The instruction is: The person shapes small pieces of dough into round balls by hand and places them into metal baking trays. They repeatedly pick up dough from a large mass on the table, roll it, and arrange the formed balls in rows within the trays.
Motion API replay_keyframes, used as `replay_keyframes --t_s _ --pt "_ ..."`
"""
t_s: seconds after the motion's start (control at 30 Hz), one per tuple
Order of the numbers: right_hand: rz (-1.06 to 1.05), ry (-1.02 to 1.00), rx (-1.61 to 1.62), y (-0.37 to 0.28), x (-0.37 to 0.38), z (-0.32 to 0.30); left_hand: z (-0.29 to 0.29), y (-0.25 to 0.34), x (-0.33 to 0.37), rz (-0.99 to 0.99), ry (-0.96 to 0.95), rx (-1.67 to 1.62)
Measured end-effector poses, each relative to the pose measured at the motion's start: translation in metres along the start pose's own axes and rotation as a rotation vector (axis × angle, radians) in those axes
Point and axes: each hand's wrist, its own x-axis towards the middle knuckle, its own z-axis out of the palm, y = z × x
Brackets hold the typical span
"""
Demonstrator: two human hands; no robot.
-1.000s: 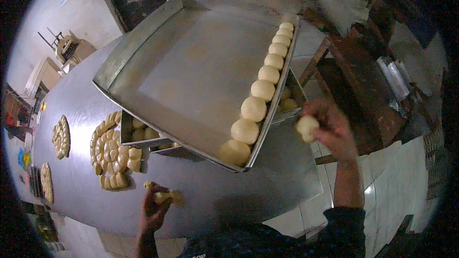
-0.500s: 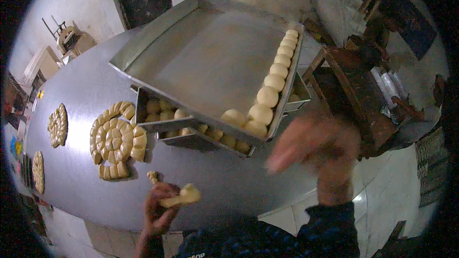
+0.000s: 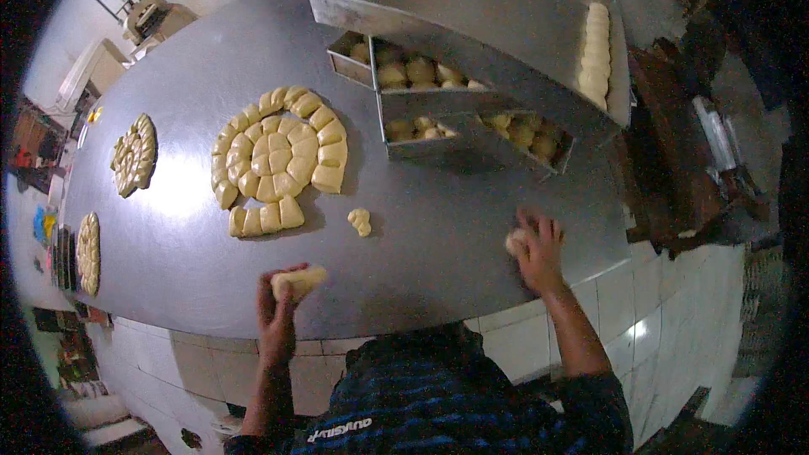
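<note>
Left hand (image 3: 276,307) grips a dough piece (image 3: 299,280) at the steel tabletop's (image 3: 438,236) near edge, right hand (image 3: 537,254) cups a dough ball (image 3: 515,241) flat near the right edge, small dough lump (image 3: 361,221) between, cut dough spiral (image 3: 280,160) beyond, trays (image 3: 472,131) farthest.

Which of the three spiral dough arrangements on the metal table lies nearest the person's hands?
The largest spiral, at the table's middle; the two smaller ones lie farther left, near the edge.

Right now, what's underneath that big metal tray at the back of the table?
Smaller metal pans holding dough balls support the big tray. Their far ends are hidden beneath it.
</note>
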Motion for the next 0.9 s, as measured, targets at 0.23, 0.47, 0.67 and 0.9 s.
replay_keyframes --t_s 0.23,0.47,0.67,0.9 --pt "0.032 0.123 0.022 -0.044 -0.011 0.026 -0.012 0.016 0.006 -0.117 0.109 -0.203" --pt "0.288 0.335 0.112 0.0 0.05 0.02 0.034 -0.003 0.019 -0.149 -0.135 -0.123" --pt "0.331 0.289 -0.091 0.065 0.016 -0.012 0.049 0.005 0.036 -0.137 -0.016 0.108" --pt "0.043 0.188 0.144 0.064 0.028 -0.008 0.128 0.016 0.039 -0.122 -0.342 0.106"
